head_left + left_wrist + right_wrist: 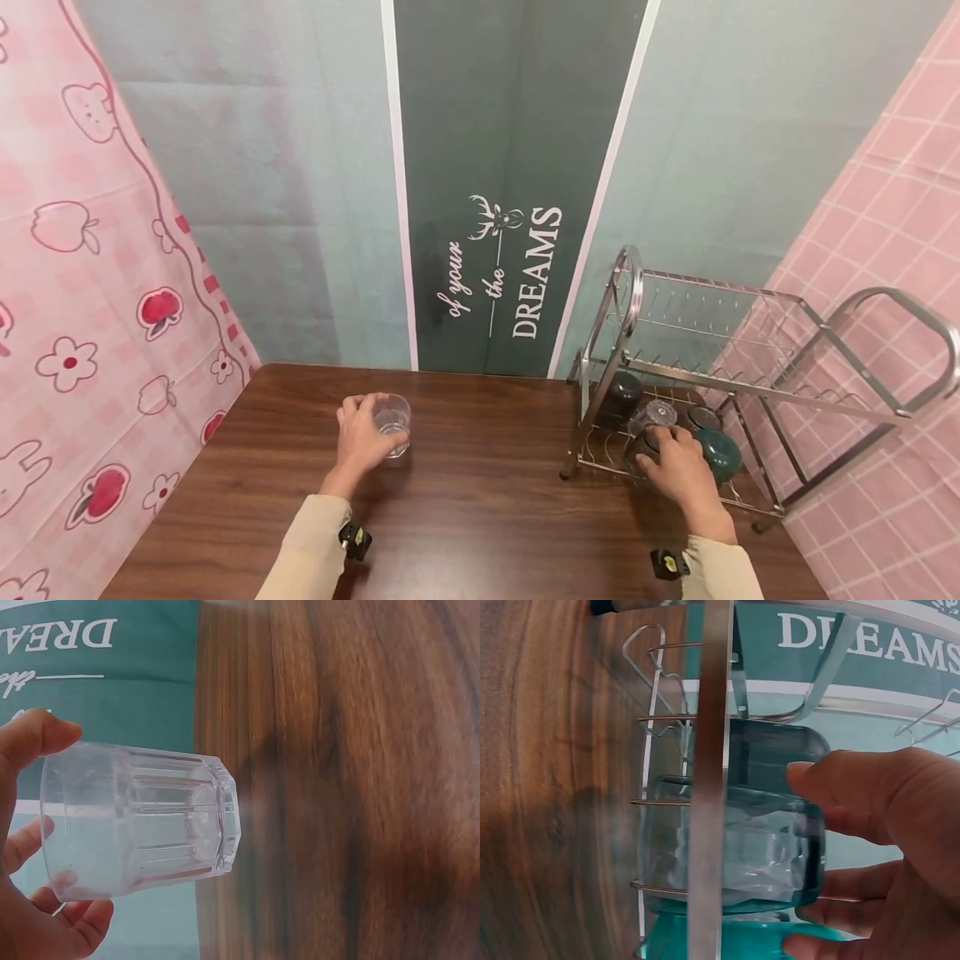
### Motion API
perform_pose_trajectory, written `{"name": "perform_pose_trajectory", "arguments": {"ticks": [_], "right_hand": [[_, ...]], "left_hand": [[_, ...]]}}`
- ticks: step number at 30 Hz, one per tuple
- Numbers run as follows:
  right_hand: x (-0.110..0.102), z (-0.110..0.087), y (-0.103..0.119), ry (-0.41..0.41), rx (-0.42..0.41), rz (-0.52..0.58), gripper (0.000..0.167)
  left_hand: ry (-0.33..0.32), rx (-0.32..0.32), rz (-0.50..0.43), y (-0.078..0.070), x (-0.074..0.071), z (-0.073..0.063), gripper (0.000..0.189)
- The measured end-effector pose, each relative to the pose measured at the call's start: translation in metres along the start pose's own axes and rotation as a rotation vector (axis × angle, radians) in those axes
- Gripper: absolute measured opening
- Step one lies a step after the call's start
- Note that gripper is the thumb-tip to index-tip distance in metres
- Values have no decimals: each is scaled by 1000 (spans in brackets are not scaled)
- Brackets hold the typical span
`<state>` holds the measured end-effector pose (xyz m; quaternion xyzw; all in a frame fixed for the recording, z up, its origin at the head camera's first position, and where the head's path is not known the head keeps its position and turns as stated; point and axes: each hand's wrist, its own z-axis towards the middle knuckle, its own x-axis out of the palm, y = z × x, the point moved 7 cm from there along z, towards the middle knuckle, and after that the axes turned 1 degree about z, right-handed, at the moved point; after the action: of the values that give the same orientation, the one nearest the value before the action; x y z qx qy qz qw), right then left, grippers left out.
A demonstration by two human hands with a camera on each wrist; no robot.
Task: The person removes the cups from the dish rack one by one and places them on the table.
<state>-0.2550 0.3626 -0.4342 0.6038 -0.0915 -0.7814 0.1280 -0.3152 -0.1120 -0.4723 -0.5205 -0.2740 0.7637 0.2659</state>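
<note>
Left fingers (91, 928) hold a clear glass (157, 817); right fingers (847, 913) touch tinted glass (772, 844)

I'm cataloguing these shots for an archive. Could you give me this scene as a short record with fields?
Left hand: holds a clear glass upright, near its rim
Right hand: fingers at a smoky glass; firmness of grip unclear
Surface: brown table
Rack: metal, two tiers, on the table's right side
Rack contents: smoky glass, teal cup, dark cup, others
Backdrop: white lettering, including "DREAMS"
</note>
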Motion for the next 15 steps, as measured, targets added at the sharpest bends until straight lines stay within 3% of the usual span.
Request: {"name": "perform_pose_trajectory", "arguments": {"ticks": [7, 15], "right_hand": [[2, 1, -2, -23, 6, 40, 51], [10, 3, -7, -39, 36, 60, 50]], "left_hand": [[-28, 5, 3, 8, -3, 13, 67], [13, -20, 21, 22, 4, 20, 70]]}}
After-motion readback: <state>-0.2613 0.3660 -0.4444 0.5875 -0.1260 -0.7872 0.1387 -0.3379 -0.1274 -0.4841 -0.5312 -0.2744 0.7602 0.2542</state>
